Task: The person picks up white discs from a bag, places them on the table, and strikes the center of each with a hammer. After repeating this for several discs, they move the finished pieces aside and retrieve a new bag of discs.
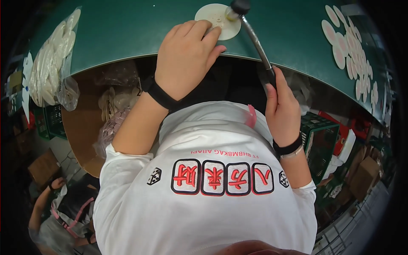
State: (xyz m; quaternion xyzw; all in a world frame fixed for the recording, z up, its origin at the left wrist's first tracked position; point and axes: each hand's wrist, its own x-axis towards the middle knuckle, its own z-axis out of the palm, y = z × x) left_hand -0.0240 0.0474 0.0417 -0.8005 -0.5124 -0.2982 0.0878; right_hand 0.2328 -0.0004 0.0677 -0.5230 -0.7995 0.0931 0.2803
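Note:
A round white disc [227, 30] lies flat on the green table, with a small raised centre and tiny marks around it. My left hand [187, 55] comes down on its near left part, fingers bent with their tips on the disc and the thumb out to the side. My right hand [284, 106] is closed around the dark grip of a hammer [255, 40]. The hammer's shaft is metal, and its head has a black end and a pale yellowish end. That head is over the disc's far right edge, slightly blurred; whether it touches the disc I cannot tell.
On the green tabletop [127, 29], a clear bag of white discs [53, 59] lies left and several loose pale oval pieces [340, 46] right. Below are a cardboard box [85, 119] with bagged parts and a green crate [318, 136]. Another person's hand [58, 182] shows lower left.

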